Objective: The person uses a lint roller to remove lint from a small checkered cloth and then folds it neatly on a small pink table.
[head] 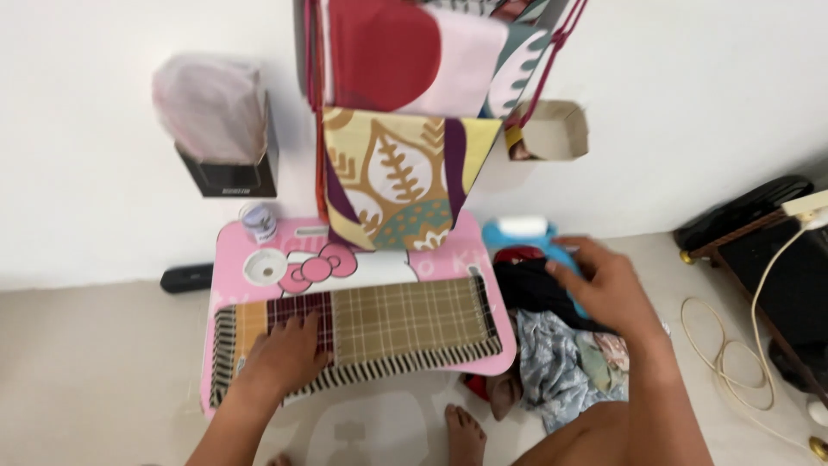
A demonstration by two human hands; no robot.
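A small pink desk (259, 237) with a bow picture on its top stands on the pale floor (103, 380) against a white wall. A folded checked cloth (405, 324) in brown and maroon lies flat across its front half, with the left hand (289, 354) resting on it. A small round container (259, 222) stands at the back left corner. On the floor just beside the desk lies a heap of clothes (561, 362); a white cord (733, 362) coils further right.

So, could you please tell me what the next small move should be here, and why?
Probably close the right hand on the dark cloth atop the clothes pile: its fingers rest there open, while the left hand lies flat on the folded checked cloth covering the pink lap table.
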